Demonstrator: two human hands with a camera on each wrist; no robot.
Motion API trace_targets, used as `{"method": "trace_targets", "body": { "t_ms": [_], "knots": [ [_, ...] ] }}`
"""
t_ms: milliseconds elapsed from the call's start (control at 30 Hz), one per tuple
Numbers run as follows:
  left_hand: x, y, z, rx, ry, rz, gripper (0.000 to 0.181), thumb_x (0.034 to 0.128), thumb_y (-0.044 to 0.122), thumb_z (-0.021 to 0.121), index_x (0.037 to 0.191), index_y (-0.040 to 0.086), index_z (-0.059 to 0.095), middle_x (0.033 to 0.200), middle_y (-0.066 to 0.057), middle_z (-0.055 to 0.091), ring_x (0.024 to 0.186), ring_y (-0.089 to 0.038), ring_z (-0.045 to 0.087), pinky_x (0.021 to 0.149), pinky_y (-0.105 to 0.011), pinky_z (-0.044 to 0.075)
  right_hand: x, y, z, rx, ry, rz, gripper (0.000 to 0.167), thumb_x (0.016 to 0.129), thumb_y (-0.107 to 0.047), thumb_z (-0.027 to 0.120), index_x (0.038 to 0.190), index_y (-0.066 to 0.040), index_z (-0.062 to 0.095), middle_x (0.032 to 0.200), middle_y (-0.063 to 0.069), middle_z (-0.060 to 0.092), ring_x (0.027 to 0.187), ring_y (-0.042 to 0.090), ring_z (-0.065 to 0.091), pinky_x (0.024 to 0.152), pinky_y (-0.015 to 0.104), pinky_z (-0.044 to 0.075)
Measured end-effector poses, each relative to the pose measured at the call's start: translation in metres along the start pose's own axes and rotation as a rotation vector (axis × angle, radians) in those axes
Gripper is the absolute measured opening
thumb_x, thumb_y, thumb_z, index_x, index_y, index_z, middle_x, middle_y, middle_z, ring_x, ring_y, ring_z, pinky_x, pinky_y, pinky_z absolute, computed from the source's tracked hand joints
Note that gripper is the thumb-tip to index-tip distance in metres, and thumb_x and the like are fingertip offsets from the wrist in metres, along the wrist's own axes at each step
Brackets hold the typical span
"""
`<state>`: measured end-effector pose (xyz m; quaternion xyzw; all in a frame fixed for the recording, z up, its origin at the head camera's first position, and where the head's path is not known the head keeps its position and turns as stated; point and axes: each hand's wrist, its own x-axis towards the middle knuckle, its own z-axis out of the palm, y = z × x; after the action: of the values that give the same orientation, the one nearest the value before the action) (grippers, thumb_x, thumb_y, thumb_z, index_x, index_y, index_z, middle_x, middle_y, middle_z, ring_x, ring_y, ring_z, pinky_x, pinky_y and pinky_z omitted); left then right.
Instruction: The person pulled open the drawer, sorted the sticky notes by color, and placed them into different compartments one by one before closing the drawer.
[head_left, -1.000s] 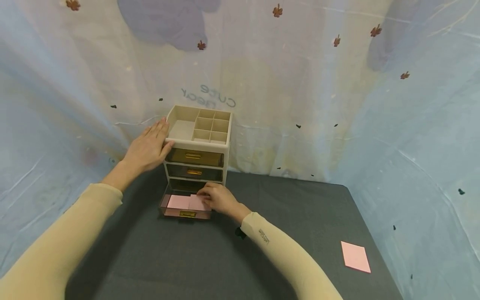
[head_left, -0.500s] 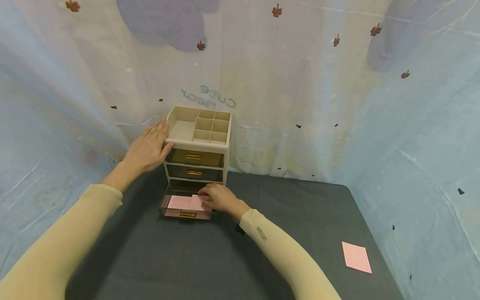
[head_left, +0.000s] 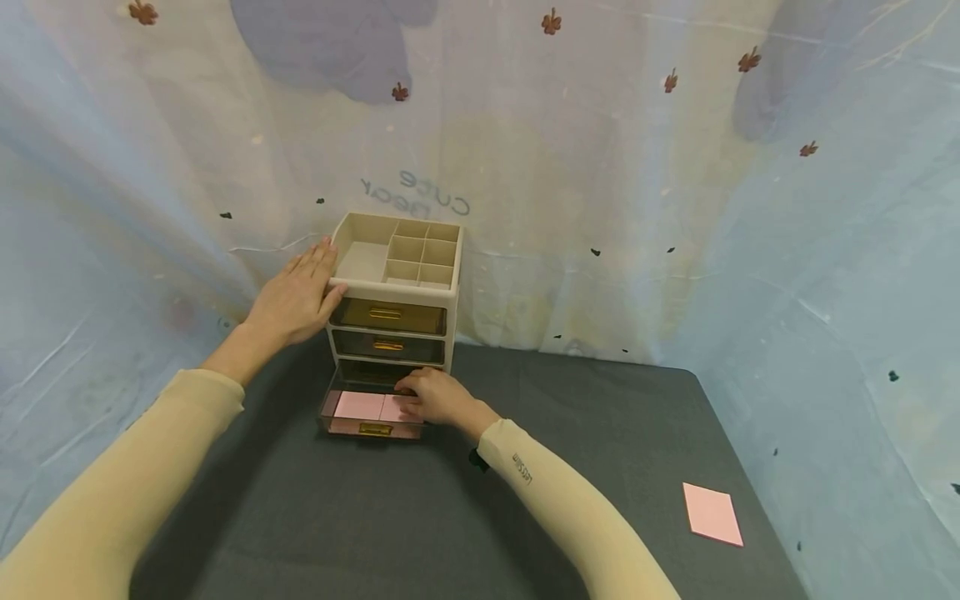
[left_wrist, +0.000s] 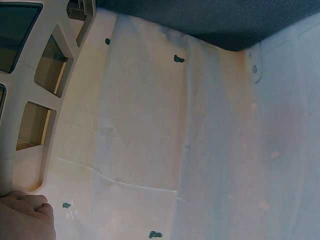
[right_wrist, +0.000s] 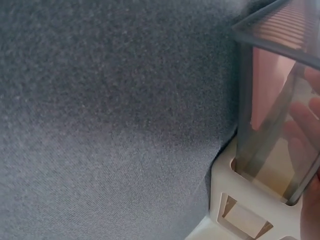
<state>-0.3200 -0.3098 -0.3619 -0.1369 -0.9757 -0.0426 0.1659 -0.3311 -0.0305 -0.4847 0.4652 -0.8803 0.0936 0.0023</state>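
A cream desktop drawer organizer (head_left: 397,290) stands against the curtain, its lowest clear drawer (head_left: 375,429) pulled out. Two pink sticky note pads lie side by side inside: the left pad (head_left: 358,406) shows fully, while the right pad (head_left: 393,407) is partly covered by my right hand (head_left: 438,396). That hand reaches into the drawer from the right; through the clear side in the right wrist view, its fingers (right_wrist: 302,117) look loosely extended, near the pink pad (right_wrist: 270,82). My left hand (head_left: 294,293) rests with straight fingers against the organizer's upper left side.
Another pink pad (head_left: 712,514) lies on the dark grey tabletop (head_left: 570,467) at the right. Two upper drawers with gold handles are closed, the top one (head_left: 388,315) beside my left thumb. A patterned curtain (head_left: 562,208) hangs behind and at both sides.
The right pad in the drawer was raised above its neighbour and has gone down level beside it. My right hand barely shifted; the left hand kept its place.
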Motion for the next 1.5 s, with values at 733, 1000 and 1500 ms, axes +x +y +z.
{"method": "trace_targets", "body": {
  "t_ms": [733, 1000, 1500],
  "knots": [
    [0.000, 0.000, -0.001, 0.005, 0.000, 0.001, 0.076, 0.1133, 0.048, 0.026, 0.164, -0.006, 0.010, 0.172, -0.024, 0.005, 0.157, -0.046, 0.015, 0.127, -0.059, 0.016, -0.024, -0.004, -0.008, 0.422, 0.162, 0.039, 0.032, 0.103, -0.015, 0.067, 0.135, -0.010, 0.069, 0.131, 0.004, 0.071, 0.104, 0.009, 0.071, 0.084, 0.016, 0.056],
    [0.000, -0.001, 0.000, 0.004, 0.022, 0.011, 0.075, 0.1135, 0.046, 0.028, 0.164, -0.007, 0.011, 0.171, -0.026, 0.007, 0.156, -0.047, 0.017, 0.127, -0.060, 0.017, -0.036, -0.009, -0.011, 0.622, 0.294, 0.086, 0.030, 0.102, -0.012, 0.068, 0.132, -0.005, 0.070, 0.127, 0.007, 0.073, 0.105, 0.013, 0.073, 0.086, 0.018, 0.058],
    [0.000, 0.000, 0.000, 0.001, 0.024, 0.019, 0.074, 0.1136, 0.044, 0.028, 0.163, -0.008, 0.012, 0.171, -0.028, 0.008, 0.155, -0.048, 0.018, 0.126, -0.061, 0.017, -0.066, -0.012, -0.025, 0.761, 0.489, 0.116, 0.030, 0.102, -0.012, 0.069, 0.131, -0.005, 0.070, 0.125, 0.007, 0.073, 0.105, 0.023, 0.071, 0.091, 0.033, 0.060]
  ]
}}
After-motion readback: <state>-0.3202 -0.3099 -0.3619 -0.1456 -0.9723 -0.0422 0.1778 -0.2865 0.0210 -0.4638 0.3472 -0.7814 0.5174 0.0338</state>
